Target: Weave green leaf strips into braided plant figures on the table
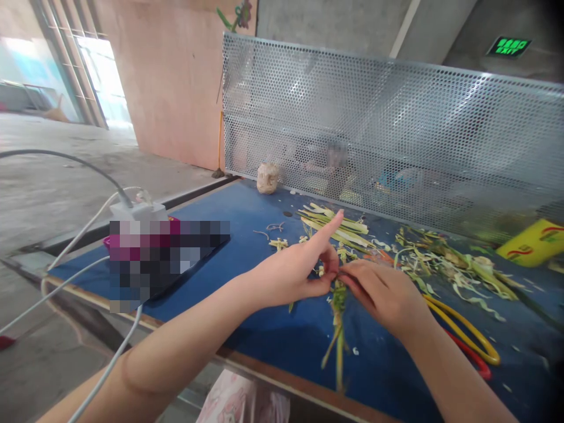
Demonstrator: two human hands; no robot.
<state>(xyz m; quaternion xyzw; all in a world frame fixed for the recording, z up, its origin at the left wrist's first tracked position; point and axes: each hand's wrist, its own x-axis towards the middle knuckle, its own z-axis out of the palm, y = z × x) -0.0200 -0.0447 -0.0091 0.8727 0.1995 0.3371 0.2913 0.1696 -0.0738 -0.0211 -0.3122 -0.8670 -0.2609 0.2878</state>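
Observation:
Over the blue tabletop, my left hand (315, 264) pinches with thumb and bent fingers at the top of a small bundle of knotted green plant stalks (338, 302). One finger of that hand points up and away. My right hand (388, 291) meets it from the right, its fingertips closed at the same spot on the bundle. Two thin stalk ends hang below, spread like legs. Exactly what lies between the fingertips is hidden. Behind my hands lie flat pale-green strips (359, 226) and a small knotted straw piece (278, 244).
Loose plant scraps (462, 267) lie on the right, near yellow-handled scissors or pliers (478, 338), with a red handle beside them. A yellow packet (533, 241) leans by the perforated metal screen (396, 129). A pale lump (267, 178) sits far back. White cables (132, 335) cross the left.

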